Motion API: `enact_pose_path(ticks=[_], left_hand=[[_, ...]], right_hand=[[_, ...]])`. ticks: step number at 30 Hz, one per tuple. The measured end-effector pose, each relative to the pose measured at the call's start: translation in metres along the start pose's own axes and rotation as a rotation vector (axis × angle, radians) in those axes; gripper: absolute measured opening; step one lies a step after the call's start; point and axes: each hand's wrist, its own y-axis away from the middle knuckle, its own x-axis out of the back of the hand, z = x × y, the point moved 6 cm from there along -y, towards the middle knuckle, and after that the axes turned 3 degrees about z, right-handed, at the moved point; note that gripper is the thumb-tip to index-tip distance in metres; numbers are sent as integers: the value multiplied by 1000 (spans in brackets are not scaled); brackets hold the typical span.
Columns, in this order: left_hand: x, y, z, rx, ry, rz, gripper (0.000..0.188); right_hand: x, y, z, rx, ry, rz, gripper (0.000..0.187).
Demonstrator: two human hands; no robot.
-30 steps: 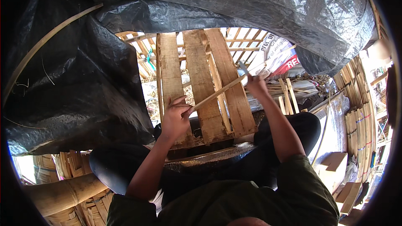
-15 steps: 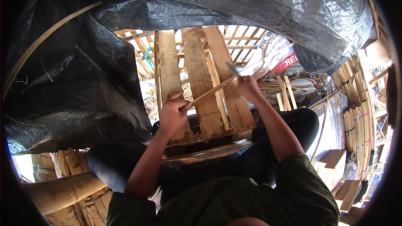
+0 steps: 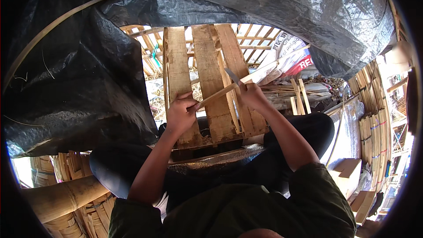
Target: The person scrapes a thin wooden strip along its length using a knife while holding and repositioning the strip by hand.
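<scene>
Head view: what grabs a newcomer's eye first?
A pale strip slants across the centre, its lower end in the left hand; a blade juts from the right hand, partway along it. Beneath run three wooden boards. Black sheeting spreads over the top and left.

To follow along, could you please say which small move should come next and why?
Perhaps slide the knife slightly toward the left hand, stopping short: that hand holds the near end of the strip, the right hand grips the knife, and bare strip lies between.
</scene>
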Motion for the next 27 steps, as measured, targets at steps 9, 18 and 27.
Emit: enact_pose_path(ticks=[9,18,27], left_hand=[[1,1,7,-32,-26,7,9],[-1,1,16,-50,-42,-36,8],[-3,2,11,-70,-44,-18,8]], right_hand=[[13,-9,4,-26,-97,3,51],[59,-35,29,1,-405,46,24],[56,-14,-37,172,-1767,-649,37]])
